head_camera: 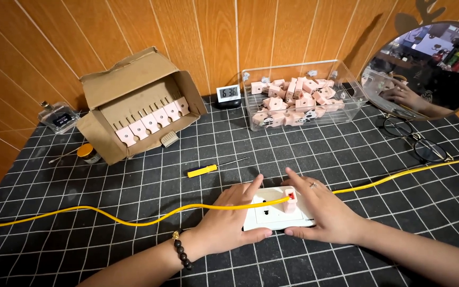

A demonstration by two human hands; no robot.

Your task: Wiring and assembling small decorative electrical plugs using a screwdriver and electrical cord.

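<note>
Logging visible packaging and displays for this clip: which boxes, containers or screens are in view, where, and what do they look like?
Cardboard box: back left, brown, flap open, row of pink pieces inside.
Digital display: back centre against the wall, small, white frame, dark digits.
Clear plastic bin: back right, rectangular, full of pink blocks.
Small jar: beside the box, yellow lid.
</note>
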